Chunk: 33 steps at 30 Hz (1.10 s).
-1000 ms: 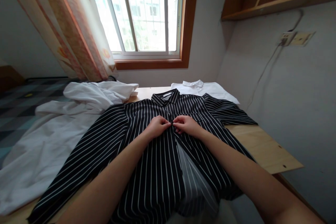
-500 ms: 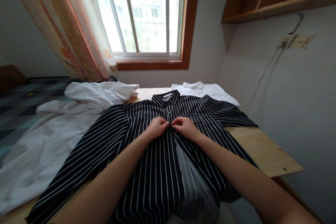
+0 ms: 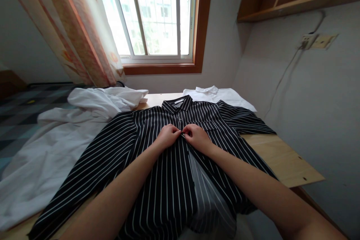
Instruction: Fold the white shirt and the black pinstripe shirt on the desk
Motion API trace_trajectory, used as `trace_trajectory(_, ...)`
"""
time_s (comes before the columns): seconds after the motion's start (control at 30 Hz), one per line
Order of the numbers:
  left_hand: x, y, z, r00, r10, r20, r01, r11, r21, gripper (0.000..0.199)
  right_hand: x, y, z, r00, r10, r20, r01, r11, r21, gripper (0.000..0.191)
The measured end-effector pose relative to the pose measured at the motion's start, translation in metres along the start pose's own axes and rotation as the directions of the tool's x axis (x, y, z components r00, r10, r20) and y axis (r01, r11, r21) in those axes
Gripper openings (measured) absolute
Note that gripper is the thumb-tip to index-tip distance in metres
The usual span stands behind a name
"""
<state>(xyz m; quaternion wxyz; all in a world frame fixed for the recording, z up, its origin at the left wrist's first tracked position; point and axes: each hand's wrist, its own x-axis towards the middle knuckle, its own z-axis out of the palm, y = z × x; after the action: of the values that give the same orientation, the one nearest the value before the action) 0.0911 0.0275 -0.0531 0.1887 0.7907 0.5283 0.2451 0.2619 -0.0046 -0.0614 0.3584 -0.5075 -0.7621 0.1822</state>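
A black shirt with white stripes (image 3: 163, 180) lies spread out, its collar (image 3: 177, 104) toward the window. My left hand (image 3: 168, 135) pinches one front edge of it at the chest. Right beside it, my right hand (image 3: 197, 138) is closed on the other front edge, fingertips almost meeting the left ones. Whatever button sits between the fingers is too small to make out. One button (image 3: 180, 119) shows above the hands, on the joined front. Below them the front parts, baring the greyish inside (image 3: 206, 191).
Under the shirt is a wooden board (image 3: 281, 155). White cloth (image 3: 56, 135) lies heaped at the left, partly over a checked bed (image 3: 17, 116). A folded white shirt (image 3: 225, 97) lies at the back right. A cord (image 3: 281, 78) hangs from a wall socket (image 3: 308, 41).
Both hands stay at the same spot on the shirt front. The right hand's fingers have shifted slightly, and the view has tilted a little.
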Motion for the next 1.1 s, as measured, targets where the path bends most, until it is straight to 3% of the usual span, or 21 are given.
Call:
trace_trajectory(0.33, 0.002, 0.000, 0.002, 1.000, -0.010, -0.013, 0.011, 0.999, 0.042, 0.028, 0.005, 0.001, -0.010, 0.999, 0.002, 0.039, -0.006, 0.994, 0.106, 0.009)
trace_trajectory(0.5, 0.002, 0.000, 0.001, 1.000, 0.009, 0.008, -0.009, 0.999, 0.044, 0.029, 0.007, 0.000, -0.007, 0.996, 0.042, 0.083, -0.039, 0.999, -0.032, 0.024)
trace_trajectory(0.77, -0.001, 0.000, -0.001, 1.000, -0.004, 0.011, 0.004, 1.000, -0.009, 0.031, 0.008, -0.007, -0.004, 0.990, 0.111, 0.083, -0.093, 0.976, -0.199, 0.020)
trace_trajectory(0.93, -0.001, 0.001, -0.001, 1.000, -0.005, 0.016, 0.006, 1.000, -0.008, 0.028, 0.010, -0.003, -0.005, 0.990, 0.094, 0.102, -0.078, 0.985, -0.151, 0.018)
trace_trajectory(1.1, -0.004, 0.005, -0.001, 0.998, 0.060, 0.016, -0.062, 0.992, 0.107, 0.027, 0.012, 0.003, -0.004, 0.990, 0.096, 0.099, -0.088, 0.992, -0.087, 0.017)
